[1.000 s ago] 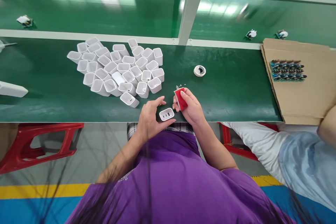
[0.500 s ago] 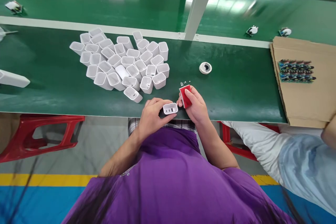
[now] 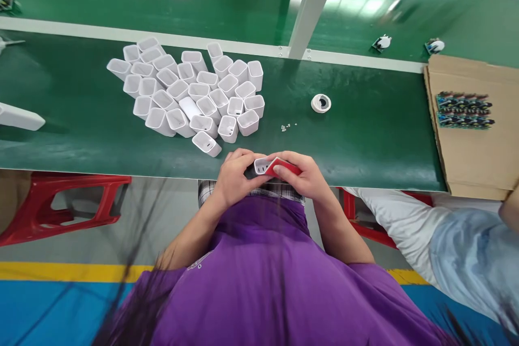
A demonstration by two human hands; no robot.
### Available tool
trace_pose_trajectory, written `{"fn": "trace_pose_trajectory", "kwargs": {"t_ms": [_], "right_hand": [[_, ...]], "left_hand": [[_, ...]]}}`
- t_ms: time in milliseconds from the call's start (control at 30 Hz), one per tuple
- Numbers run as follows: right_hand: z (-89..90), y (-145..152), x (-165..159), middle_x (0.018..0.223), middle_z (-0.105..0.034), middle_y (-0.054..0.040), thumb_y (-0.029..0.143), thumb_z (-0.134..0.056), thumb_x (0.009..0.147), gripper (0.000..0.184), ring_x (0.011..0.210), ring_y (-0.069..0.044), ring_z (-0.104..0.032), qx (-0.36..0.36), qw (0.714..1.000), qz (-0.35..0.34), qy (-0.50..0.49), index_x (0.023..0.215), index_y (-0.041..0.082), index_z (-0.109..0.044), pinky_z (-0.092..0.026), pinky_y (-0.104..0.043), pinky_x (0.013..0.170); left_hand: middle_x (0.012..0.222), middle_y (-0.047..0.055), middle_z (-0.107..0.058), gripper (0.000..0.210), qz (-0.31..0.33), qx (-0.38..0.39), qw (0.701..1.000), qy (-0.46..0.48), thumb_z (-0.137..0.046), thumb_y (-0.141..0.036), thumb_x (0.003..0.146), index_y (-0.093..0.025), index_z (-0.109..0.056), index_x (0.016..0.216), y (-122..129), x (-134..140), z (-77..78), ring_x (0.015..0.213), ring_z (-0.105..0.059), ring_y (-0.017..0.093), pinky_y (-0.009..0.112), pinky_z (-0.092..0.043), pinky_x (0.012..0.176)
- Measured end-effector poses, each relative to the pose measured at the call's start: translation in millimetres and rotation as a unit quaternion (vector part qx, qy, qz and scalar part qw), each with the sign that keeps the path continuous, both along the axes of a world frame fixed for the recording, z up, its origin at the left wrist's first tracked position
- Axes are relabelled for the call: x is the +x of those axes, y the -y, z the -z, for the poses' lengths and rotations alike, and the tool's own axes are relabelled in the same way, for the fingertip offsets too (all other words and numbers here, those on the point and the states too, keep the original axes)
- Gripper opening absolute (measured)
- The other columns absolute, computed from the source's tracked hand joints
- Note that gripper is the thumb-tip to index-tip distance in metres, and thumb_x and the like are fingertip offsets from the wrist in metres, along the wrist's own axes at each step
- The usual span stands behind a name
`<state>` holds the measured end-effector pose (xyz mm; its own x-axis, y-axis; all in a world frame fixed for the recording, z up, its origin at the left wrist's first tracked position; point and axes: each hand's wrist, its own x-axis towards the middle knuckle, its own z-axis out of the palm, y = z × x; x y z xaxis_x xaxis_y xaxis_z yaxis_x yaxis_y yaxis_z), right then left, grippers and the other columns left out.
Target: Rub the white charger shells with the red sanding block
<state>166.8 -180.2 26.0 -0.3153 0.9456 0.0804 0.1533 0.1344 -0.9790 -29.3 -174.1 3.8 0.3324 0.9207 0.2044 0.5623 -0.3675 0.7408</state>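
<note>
My left hand [image 3: 235, 175] is closed round a white plastic charger housing [image 3: 261, 164], its open end facing up with slots in the floor. In my right hand [image 3: 307, 174] is a red flat piece with a pale edge [image 3: 292, 166], pinched under the thumb. One corner of the red piece lies over the right part of the housing's opening; whether it touches the rim I cannot tell. Small clear bits [image 3: 284, 128] are scattered on the green table just beyond my hands. Many similar white housings [image 3: 198, 91] stand grouped to the left, mostly open side up.
A white tape roll [image 3: 321, 103] lies right of centre. At the right, cardboard sheets [image 3: 470, 159] carry rows of circuit boards [image 3: 464, 110]. A metal post [image 3: 314, 8] rises behind. Another person's sleeve [image 3: 466, 254] is at the right, and a red stool [image 3: 73, 205] at the left.
My right hand has drawn in toward me and turned, bringing the red piece from beside the clear bits to the housing's opening. My left hand keeps its hold. The view has shifted slightly.
</note>
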Motion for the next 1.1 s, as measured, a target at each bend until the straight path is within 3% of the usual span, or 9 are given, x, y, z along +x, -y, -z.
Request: {"fn": "trace_pose_trajectory", "kwargs": {"t_ms": [200, 333, 467, 533, 667, 767, 900, 1000, 1100], "right_hand": [[8.1, -8, 3, 0.090, -0.053, -0.0031, 0.037, -0.063, 0.095, 0.025, 0.079, -0.015, -0.055, 0.158, 0.981, -0.029, 0.109, 0.115, 0.027, -0.075, -0.052, -0.031, 0.072], [10.1, -9, -8, 0.112, -0.060, -0.0081, 0.035, -0.061, 0.096, 0.022, 0.095, -0.018, -0.060, 0.237, 0.960, -0.041, 0.145, 0.110, 0.028, -0.076, -0.056, -0.035, 0.082], [13.8, -2, -28, 0.105, -0.072, -0.0067, 0.027, -0.059, 0.097, 0.019, 0.095, -0.020, -0.064, 0.304, 0.943, 0.004, 0.139, 0.104, 0.028, -0.077, -0.056, -0.038, 0.084], [15.2, 2, -35, 0.100, -0.075, -0.0060, 0.024, -0.058, 0.097, 0.020, 0.089, -0.019, -0.067, 0.277, 0.951, 0.062, 0.123, 0.102, 0.027, -0.077, -0.057, -0.038, 0.081], [12.1, 0, -34, 0.095, -0.077, -0.0047, 0.028, -0.059, 0.097, 0.019, 0.086, -0.018, -0.071, 0.142, 0.976, 0.152, 0.064, 0.096, 0.024, -0.077, -0.059, -0.033, 0.079], [7.5, -6, -20, 0.096, -0.077, -0.0038, 0.031, -0.058, 0.098, 0.022, 0.089, -0.017, -0.072, 0.071, 0.992, 0.106, 0.006, 0.094, 0.024, -0.078, -0.060, -0.032, 0.082], [5.9, -3, -14, 0.111, -0.075, -0.0053, 0.032, -0.065, 0.094, 0.016, 0.101, -0.020, -0.069, 0.129, 0.991, 0.008, 0.039, 0.096, 0.027, -0.079, -0.059, -0.037, 0.089], [8.2, 3, -27, 0.110, -0.074, -0.0064, 0.026, -0.062, 0.094, 0.018, 0.098, -0.020, -0.068, 0.175, 0.978, 0.072, 0.086, 0.098, 0.027, -0.079, -0.059, -0.038, 0.086], [9.9, 3, -40, 0.105, -0.073, -0.0065, 0.025, -0.061, 0.094, 0.018, 0.090, -0.018, -0.069, 0.159, 0.973, 0.138, 0.091, 0.096, 0.025, -0.079, -0.059, -0.035, 0.082]], "left_hand": [[0.090, 0.001, -0.073, 0.026, -0.005, -0.018, 1.000, -0.010, -0.080, -0.026, 0.078, -0.025, -0.075, 0.104, 1, 0, 0.6, 0.090, -0.065, 0.019, 0.032, -0.048, 0.081], [0.093, 0.001, -0.075, 0.025, 0.005, 0.009, 1.000, -0.002, -0.077, -0.019, 0.078, -0.024, -0.075, 0.102, 2, 0, 4.9, 0.090, -0.065, 0.020, 0.033, -0.047, 0.081], [0.082, 0.001, -0.074, 0.005, 0.002, 0.032, 0.999, 0.001, -0.073, -0.015, 0.077, -0.021, -0.073, 0.078, 3, 2, 8.3, 0.086, -0.065, 0.020, 0.033, -0.046, 0.078], [0.078, 0.001, -0.072, 0.007, -0.007, 0.038, 0.999, -0.003, -0.074, -0.018, 0.077, -0.020, -0.070, 0.071, 4, 4, 8.5, 0.085, -0.065, 0.020, 0.033, -0.046, 0.077], [0.086, 0.002, -0.072, 0.012, -0.023, 0.023, 0.999, -0.023, -0.079, -0.028, 0.077, -0.021, -0.074, 0.086, 5, 6, 5.5, 0.087, -0.064, 0.020, 0.034, -0.046, 0.080], [0.090, 0.002, -0.071, 0.025, -0.034, 0.010, 0.999, -0.035, -0.083, -0.034, 0.075, -0.025, -0.077, 0.097, 6, 7, 3.9, 0.088, -0.065, 0.019, 0.033, -0.047, 0.082], [0.089, 0.002, -0.074, 0.019, -0.029, 0.040, 0.998, -0.033, -0.078, -0.031, 0.080, -0.025, -0.077, 0.098, 7, 7, 8.7, 0.090, -0.066, 0.020, 0.034, -0.047, 0.082], [0.084, 0.002, -0.075, 0.009, -0.041, 0.089, 0.995, -0.019, -0.074, -0.028, 0.082, -0.022, -0.075, 0.088, 8, 9, 14.2, 0.087, -0.067, 0.020, 0.034, -0.047, 0.078], [0.081, 0.002, -0.074, 0.012, -0.051, 0.108, 0.993, -0.023, -0.073, -0.031, 0.083, -0.020, -0.072, 0.078, 8, 11, 16.4, 0.081, -0.066, 0.019, 0.034, -0.047, 0.076]]}}
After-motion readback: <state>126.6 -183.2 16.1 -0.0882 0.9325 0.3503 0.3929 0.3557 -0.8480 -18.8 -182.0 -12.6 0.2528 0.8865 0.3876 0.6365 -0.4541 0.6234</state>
